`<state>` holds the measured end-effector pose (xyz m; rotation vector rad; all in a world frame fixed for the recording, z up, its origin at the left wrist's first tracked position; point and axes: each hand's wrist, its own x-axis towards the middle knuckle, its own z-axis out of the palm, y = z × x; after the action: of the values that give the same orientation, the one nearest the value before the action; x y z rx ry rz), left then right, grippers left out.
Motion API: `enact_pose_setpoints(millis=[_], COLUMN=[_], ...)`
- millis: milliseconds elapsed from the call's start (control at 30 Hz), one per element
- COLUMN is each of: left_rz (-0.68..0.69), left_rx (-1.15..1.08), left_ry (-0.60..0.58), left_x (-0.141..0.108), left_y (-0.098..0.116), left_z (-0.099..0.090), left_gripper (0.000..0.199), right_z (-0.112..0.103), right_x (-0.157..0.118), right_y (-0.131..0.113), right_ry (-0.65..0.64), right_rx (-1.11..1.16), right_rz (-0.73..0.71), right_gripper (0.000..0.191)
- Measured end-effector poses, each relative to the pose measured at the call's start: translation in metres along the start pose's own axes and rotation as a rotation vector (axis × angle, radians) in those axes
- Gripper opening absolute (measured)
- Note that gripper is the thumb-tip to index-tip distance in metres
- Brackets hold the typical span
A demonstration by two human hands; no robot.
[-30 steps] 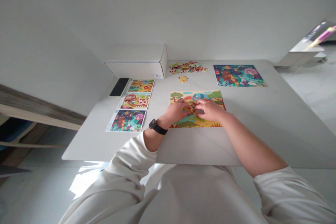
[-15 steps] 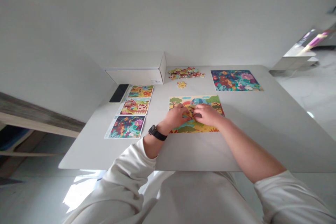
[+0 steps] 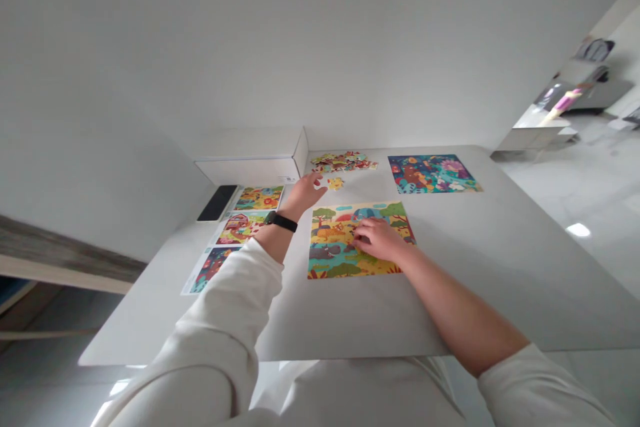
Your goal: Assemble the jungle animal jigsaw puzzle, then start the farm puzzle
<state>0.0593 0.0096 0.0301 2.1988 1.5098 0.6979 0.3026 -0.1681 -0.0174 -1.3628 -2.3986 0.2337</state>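
Left hand: the left hand (image 3: 306, 193), a black watch (image 3: 281, 221) on its wrist, is raised off the table with its fingers spread open. It holds nothing and is nearest to a loose yellow jigsaw piece (image 3: 335, 183), just beyond the fingertips and not touching it.

Right hand: the right hand (image 3: 379, 241) rests on the puzzle, fingers curved downward. Whether it has hold of a piece cannot be told (the fingers hide what lies beneath them).

Puzzle: a colourful jigsaw puzzle (image 3: 334, 259) showing a savanna scene with trees and a blue-grey animal lies flat on the white table (image 3: 450, 293), directly in front of the person.

Handling: the pieces look like thin, stiff, light card, probably easy to nudge out of place. A loose one is best taken by its edges or lifted with the fingertips.

Around it: a heap of jigsaw pieces (image 3: 343, 161) lies beyond the loose piece, beside a white cardboard box (image 3: 253, 171). A colourful underwater-looking picture (image 3: 430, 174) lies further right. Three picture cards (image 3: 243, 227) and a black phone (image 3: 217, 203) lie to the left.

Change: the left hand has left the puzzle, where it sat beside the right hand a moment ago. The view has also tipped, so the table sits lower in the picture.
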Motion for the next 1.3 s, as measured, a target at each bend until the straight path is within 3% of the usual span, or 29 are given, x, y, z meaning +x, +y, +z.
enact_pose_setpoints(millis=[100,300,533,700,867,1033,1167,1300], left_rz=[-0.043,-0.034,-0.045,-0.125,-0.165,-0.135,-0.200,-0.277], left_rx=[0.081,0.232,0.252,-0.005,-0.512,-1.083,-1.336,-1.431], left_ry=[-0.034,-0.105,-0.243,-0.126,-0.073,-0.191,-0.289,-0.300], left_x=[0.025,0.059,0.082,0.076,0.041,-0.033,-0.091,-0.121], left_y=[0.000,-0.006,-0.007,-0.003,0.025,0.061,0.078,0.081], left_z=[0.014,0.041,0.039,0.036,0.026,0.013,0.018,0.033], left_gripper=[0.040,0.036,0.028,0.031,0.034,0.045,0.046,0.047], right_z=[-0.005,-0.017,-0.008,-0.008,-0.012,-0.014,-0.013,-0.010], right_x=[0.000,-0.004,-0.003,-0.003,-0.001,0.003,0.005,0.006], right_y=[0.002,0.014,0.024,0.021,0.018,0.011,0.002,-0.004], right_ry=[0.055,0.389,0.421,0.441,0.455,0.509,0.488,0.451], right_rx=[0.029,0.076,0.100,0.170,0.307,0.585,0.871,0.971], right_rz=[-0.016,0.132,0.146,0.169,0.216,0.353,0.373,0.374], right_gripper=[0.021,0.037,0.035,0.039,0.033,0.030,0.042,0.043])
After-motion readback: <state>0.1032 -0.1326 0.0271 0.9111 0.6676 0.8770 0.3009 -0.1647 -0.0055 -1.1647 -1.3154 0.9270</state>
